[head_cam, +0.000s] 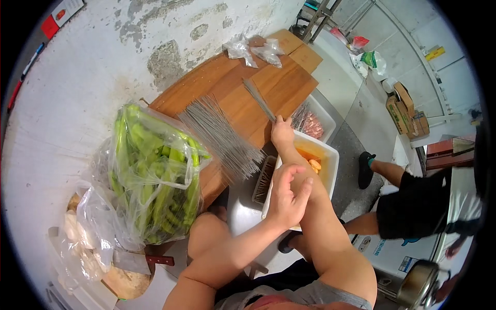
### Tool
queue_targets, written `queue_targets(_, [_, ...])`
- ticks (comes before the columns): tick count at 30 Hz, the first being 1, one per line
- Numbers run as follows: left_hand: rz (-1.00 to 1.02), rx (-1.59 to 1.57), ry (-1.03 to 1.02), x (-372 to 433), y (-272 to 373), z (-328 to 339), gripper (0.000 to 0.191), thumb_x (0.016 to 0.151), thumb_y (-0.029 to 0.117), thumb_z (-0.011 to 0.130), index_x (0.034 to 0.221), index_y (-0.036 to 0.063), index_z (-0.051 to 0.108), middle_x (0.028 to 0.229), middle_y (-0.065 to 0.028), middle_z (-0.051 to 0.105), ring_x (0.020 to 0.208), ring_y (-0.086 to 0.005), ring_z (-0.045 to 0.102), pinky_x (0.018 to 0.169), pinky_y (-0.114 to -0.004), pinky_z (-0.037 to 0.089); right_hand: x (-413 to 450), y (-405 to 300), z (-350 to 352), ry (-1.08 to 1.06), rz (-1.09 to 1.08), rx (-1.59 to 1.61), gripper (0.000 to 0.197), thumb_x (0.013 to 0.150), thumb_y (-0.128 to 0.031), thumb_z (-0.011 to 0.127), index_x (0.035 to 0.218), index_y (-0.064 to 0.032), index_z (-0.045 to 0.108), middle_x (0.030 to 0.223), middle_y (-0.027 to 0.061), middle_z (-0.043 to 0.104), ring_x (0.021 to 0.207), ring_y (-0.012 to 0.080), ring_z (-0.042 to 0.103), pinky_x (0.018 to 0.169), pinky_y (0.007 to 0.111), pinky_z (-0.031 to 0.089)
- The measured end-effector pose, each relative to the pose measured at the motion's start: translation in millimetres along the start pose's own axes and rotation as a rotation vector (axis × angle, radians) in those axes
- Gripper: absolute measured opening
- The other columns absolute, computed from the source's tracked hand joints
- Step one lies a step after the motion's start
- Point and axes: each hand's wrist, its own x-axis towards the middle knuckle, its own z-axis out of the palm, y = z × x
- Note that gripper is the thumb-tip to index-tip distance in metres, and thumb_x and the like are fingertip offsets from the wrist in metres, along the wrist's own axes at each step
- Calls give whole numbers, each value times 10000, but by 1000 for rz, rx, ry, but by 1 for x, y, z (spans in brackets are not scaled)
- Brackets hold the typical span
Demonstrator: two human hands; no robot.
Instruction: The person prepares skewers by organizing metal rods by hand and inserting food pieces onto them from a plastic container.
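Observation:
A thin bundle of metal skewers (259, 100) lies along the wooden board, its near end in my right hand (282, 133). My left hand (288, 195), empty with thumb and fingers apart, is above my right forearm. A larger heap of metal skewers (223, 137) rests on the wooden board (240, 83), left of my right hand. Partly under my arms stands a white plastic tub (332, 162) with orange liquid and pale orange food pieces (314, 165). Beyond it, another white tub (329, 122) holds skewered raw meat (312, 126). A dark slotted basket (264, 180) is beside the near tub.
A clear plastic bag of long green peppers (155, 186) leans at the left. A cleaver (135, 261) lies on a round chopping board (126, 281) beside another plastic bag (91, 232). Crumpled plastic bags (240, 49) sit at the far end. Another person (410, 205) stands at the right near a metal pot (418, 283).

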Motion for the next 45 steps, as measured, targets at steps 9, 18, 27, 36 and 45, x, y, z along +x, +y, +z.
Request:
queue_targets(9, [-38, -69, -27, 4, 3, 2, 202, 863, 131, 580, 1025, 27, 520, 1036, -96, 549, 955, -211, 520, 814, -310, 411, 17, 39, -10, -193, -40, 252, 424, 888, -349, 492, 974, 53, 597, 798, 269, 624, 859, 419, 613, 763, 454, 469])
queue_targets(18, [-291, -99, 43, 46, 9, -44, 259, 838, 171, 638, 1015, 10, 540, 931, -56, 568, 839, -163, 533, 767, -300, 448, -12, -33, -46, 37, -147, 757, 381, 869, -338, 577, 803, 37, 580, 635, 209, 565, 571, 288, 538, 571, 388, 439])
queue_targets(27, [32, -47, 61, 191, -47, -42, 286, 819, 89, 656, 1030, -23, 499, 893, -36, 569, 807, -94, 530, 728, -234, 437, 5, -79, -4, 255, -358, 903, 201, 810, -203, 604, 892, -24, 563, 793, 211, 623, 748, 402, 602, 649, 438, 487])
queue_targets(36, [-47, 256, -97, 178, -104, -22, 258, 880, 202, 594, 742, -16, 583, 688, -25, 594, 625, -98, 526, 563, -281, 434, 0, -35, 2, 224, -447, 906, 255, 814, -193, 571, 996, -14, 579, 1027, 209, 612, 945, 396, 575, 782, 434, 462])
queue_targets(45, [-128, 66, -125, 168, -78, -4, 410, 923, 315, 538, 614, 68, 431, 544, 3, 431, 474, -100, 404, 450, -279, 348, -30, -15, -29, 47, -340, 784, 219, 815, -175, 577, 893, 28, 597, 835, 253, 609, 807, 406, 600, 708, 437, 471])
